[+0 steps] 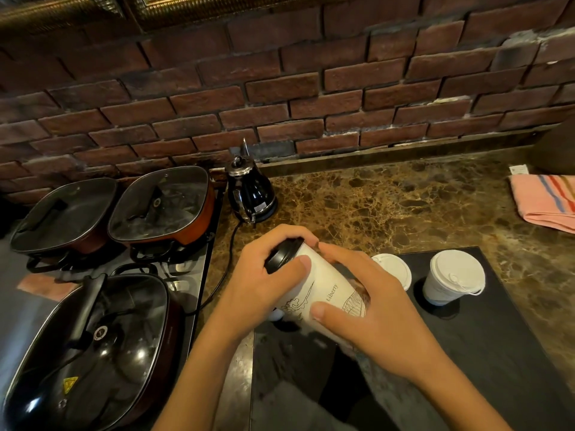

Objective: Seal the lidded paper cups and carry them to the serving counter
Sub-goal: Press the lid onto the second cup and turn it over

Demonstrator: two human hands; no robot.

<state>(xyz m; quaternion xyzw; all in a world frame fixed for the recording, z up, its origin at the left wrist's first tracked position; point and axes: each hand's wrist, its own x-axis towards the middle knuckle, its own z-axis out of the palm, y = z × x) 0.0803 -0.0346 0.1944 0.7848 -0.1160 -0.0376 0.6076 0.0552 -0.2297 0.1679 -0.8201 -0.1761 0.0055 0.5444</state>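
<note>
A white paper cup [323, 290] w/ a black lid [281, 256] and a line drawing plus the word "Liberty" is held tilted, lid end up-left, above the front-left part of a dark tray [485, 346]. The lid is gripped by the left hand [264, 284], fingers curled over its rim and thumb laid on the cup wall. The cup's lower body is grasped by the right hand [370, 309], thumb across the front, fingers wrapped behind.

Just right of the held cup, a second cup w/ a white lid [392, 269] is seen on the tray, partly hidden by the right hand. Further right, apart from it, a third white-lidded cup [452, 279] stands upright in a round recess of the tray; a thin string is draped over its lid.

The tray is set on a brown marbled counter [389, 200]. A black electric kettle [250, 192] stands at the back by the brick wall [280, 88], its cord run along the counter to the left of the hands. To the left, three lidded square pans are placed on a stove: two at the back [67, 213] [161, 205] and a large one in front [90, 346]. A folded pink striped towel [547, 200] lies at the far right edge of the counter, well apart from the tray.
</note>
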